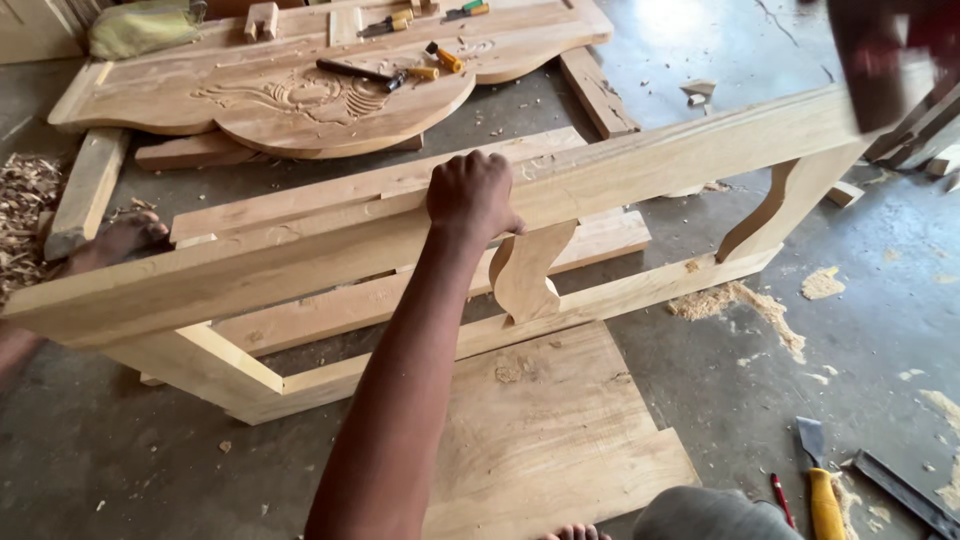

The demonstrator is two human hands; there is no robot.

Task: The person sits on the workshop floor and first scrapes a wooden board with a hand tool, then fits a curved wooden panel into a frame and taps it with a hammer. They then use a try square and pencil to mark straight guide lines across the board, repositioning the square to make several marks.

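A large pale wooden frame (300, 250) stands on edge on the concrete floor (720, 400), its long top rail running from lower left to upper right, with a curved, wavy upright (523, 272) between the rails. One hand (470, 198) is clamped over the top rail, fingers curled behind it; which hand it is cannot be told for certain. Behind lies a carved wooden panel (300, 95) carrying chisels (372, 74). A yellow-handled chisel (820, 480) lies on the floor at lower right.
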